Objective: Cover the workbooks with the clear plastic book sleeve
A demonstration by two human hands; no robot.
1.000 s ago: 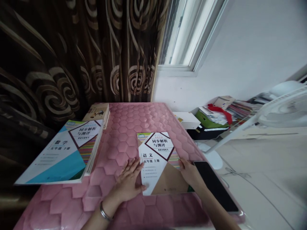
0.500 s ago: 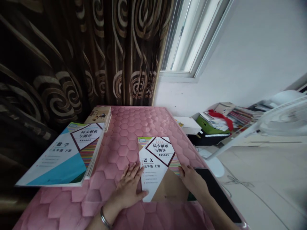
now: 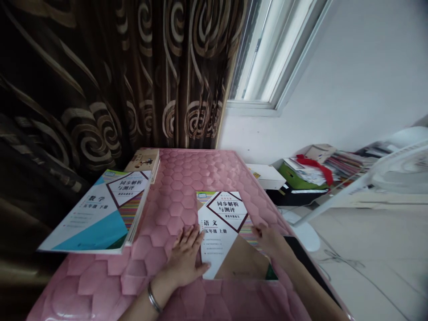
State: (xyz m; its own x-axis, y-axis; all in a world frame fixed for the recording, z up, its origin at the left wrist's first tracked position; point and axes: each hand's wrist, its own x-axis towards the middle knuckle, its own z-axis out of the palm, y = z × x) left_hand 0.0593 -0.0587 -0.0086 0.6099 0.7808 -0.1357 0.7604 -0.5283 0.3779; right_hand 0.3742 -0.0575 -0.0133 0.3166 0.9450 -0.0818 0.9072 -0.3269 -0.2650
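A paper workbook (image 3: 220, 249) with a white, brown and striped cover lies closed on the pink padded table top (image 3: 180, 178). My left hand (image 3: 185, 258) rests flat at its left edge, fingers spread, the thumb and fingertips over the cover. At the right edge my right hand (image 3: 270, 240) has its fingers curled together, with the fingertips pinching at the striped border; the exact contact is partly hidden. Under my right forearm shows a dark flat tablet-like panel (image 3: 301, 254). To the left sits a stack of workbooks, topped by a blue and white workbook (image 3: 96, 218).
Behind that stack lie tan books (image 3: 143, 160) by the dark patterned curtain (image 3: 110, 89). Past the table's right edge are a white box (image 3: 267, 176), a green and black bin of papers (image 3: 301, 176) and a white fan (image 3: 364, 178). A cable (image 3: 341, 256) runs over the floor.
My right hand has slid a little up along the workbook's right edge and curled its fingers, uncovering the lower right corner. My left hand stays put. The view has shifted slightly.
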